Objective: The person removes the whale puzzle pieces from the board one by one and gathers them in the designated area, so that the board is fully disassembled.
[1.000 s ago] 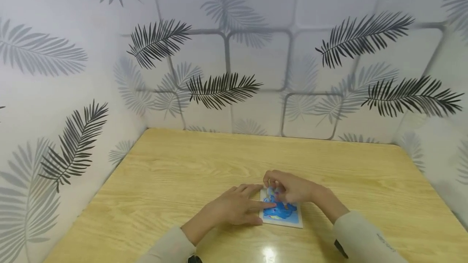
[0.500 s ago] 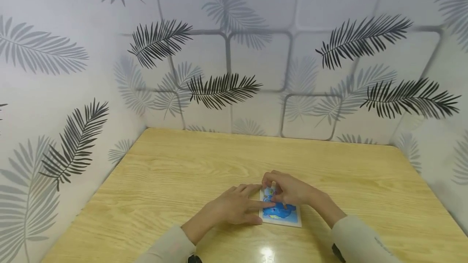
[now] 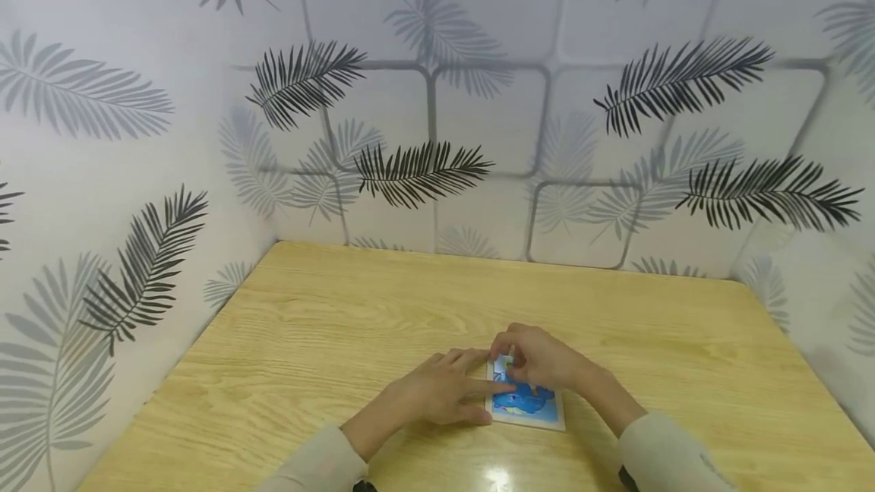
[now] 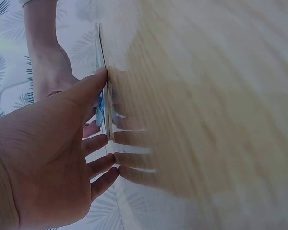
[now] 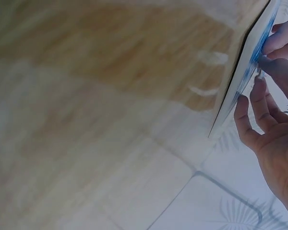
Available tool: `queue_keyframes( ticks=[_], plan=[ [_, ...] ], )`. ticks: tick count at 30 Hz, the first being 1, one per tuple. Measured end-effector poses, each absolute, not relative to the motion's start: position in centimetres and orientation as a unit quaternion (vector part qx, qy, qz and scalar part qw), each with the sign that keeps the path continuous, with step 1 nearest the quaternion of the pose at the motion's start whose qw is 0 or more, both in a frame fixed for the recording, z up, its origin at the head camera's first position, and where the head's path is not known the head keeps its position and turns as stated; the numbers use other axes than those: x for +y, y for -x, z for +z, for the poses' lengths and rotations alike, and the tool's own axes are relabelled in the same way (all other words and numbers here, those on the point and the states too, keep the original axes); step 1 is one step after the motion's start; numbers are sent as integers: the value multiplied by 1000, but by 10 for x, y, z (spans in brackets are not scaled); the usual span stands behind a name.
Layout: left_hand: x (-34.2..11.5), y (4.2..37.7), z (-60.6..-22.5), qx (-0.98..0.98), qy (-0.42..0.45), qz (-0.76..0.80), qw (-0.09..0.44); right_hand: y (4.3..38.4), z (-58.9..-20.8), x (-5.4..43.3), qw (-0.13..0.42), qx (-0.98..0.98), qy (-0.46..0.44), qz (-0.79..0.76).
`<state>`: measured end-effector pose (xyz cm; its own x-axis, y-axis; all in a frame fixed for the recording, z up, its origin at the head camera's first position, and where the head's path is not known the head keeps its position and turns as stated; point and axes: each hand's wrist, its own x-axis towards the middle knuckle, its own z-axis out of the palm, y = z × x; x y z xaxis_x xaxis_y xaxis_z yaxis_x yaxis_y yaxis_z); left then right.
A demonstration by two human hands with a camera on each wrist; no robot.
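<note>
A small square puzzle board (image 3: 529,422) with a white border and a blue cartoon picture lies flat on the table. My left hand (image 3: 440,389) reaches it from the left, fingers spread; the index fingertip rests on the picture, and the thumb touches the left edge in the left wrist view. Over the board's upper part, my right hand (image 3: 547,359) has its fingers bent down. Seen from the right wrist, its thumb and a finger pinch a small pale puzzle piece (image 5: 260,73) at the board's face. That piece is mostly hidden by the fingers.
The board and both hands are on a wood-grain table (image 3: 328,325), near its front. Behind and to the sides rise walls (image 3: 478,97) papered with dark and grey leaves. Pale sleeves cover both forearms.
The right hand stays over the upper part of the board, with its thumb and fingers shifting slightly there. The left hand keeps its place. The head view tilts a little.
</note>
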<state>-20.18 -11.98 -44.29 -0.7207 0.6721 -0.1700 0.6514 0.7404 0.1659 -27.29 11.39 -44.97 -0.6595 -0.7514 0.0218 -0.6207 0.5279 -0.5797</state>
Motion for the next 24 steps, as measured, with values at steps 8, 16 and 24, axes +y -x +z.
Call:
queue_keyframes(
  ticks=[8, 16, 24],
  plan=[
    [-119, 202, -443, 928, -354, 40, 111, 273, -450, 116, 93, 868, 408, -267],
    [-119, 203, -446, 929, -352, 44, 106, 274, -445, 140, 65, 863, 397, -306],
    [-115, 205, -442, 932, -346, 39, 105, 275, -443, 176, 9, 862, 402, -310]
  ],
)
